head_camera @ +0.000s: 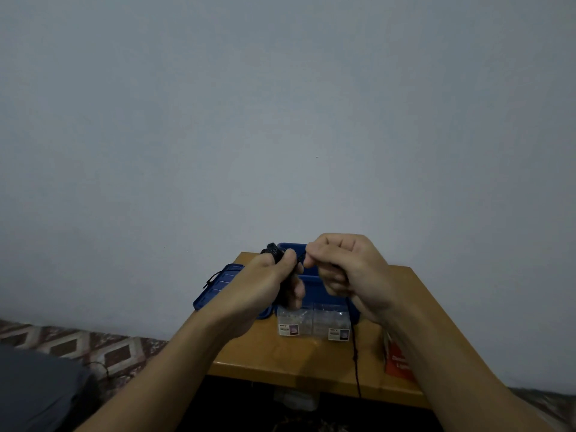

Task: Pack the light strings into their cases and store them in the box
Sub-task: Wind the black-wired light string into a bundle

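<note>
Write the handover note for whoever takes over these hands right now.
Left hand grips a wound bundle of the dark light string. Right hand pinches its loose strand, which hangs over the table's front edge.
Blue box stands open on the table, lid lying at its left. Two clear cases sit in front of the box; contents unclear. Orange packet at the right edge.
Done: string partly wound. Left: finish winding, case it, store cases in the box.
</note>
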The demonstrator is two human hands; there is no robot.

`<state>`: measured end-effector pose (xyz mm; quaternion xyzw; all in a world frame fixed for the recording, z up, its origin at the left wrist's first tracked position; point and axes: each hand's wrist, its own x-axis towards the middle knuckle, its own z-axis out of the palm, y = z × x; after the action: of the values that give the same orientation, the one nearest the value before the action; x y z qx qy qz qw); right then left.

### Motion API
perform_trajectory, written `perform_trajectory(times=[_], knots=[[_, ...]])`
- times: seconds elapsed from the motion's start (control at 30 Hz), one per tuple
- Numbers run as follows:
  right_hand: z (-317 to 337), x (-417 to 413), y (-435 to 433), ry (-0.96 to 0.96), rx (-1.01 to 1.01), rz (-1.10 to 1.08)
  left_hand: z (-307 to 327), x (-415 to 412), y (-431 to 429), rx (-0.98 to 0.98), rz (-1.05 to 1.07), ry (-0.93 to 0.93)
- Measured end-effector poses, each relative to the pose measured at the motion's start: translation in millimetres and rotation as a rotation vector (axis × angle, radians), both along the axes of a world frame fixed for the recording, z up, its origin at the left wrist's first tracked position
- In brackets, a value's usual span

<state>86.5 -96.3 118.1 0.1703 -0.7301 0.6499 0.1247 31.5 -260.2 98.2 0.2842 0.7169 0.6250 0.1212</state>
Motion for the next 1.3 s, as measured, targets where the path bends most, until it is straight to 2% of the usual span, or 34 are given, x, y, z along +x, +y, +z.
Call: perform_trajectory(times=[0.17, 0.43, 0.63, 0.83, 1.03, 1.2, 1.3], knots=[[-0.1, -0.7, -0.2, 0.035, 0.023, 0.010, 6.2, 11.1, -0.6, -0.055, -0.109, -0.072], [-8.7, -6.2, -0.5, 0.098, 0.028, -0.024, 10.3, 9.0, -10.0, -0.032, -0.350, -0.215], [-12.7, -9.8, 2.7, 0.109, 0.037, -0.025, 10.6, 0.9, -17.0, 0.076, -0.608, -0.358], [-18.2, -9.4, 4.5, 0.042, 0.080, -0.031, 9.6, -3.8, -16.4, 0.312, -0.790, -0.405], [-25.8, -8.9, 2.3, -0.045, 0.150, -0.012, 13.4, -0.9, -14.4, 0.439, -0.761, -0.369], [-30.3, -7.2, 2.3, -0.097, 0.266, -0.020, 16.9, 5.2, -16.4, 0.525, -0.715, -0.407], [-31.0, -7.1, 1.7, -0.150, 0.277, -0.001, 16.9, 5.8, -15.4, 0.593, -0.662, -0.359]])
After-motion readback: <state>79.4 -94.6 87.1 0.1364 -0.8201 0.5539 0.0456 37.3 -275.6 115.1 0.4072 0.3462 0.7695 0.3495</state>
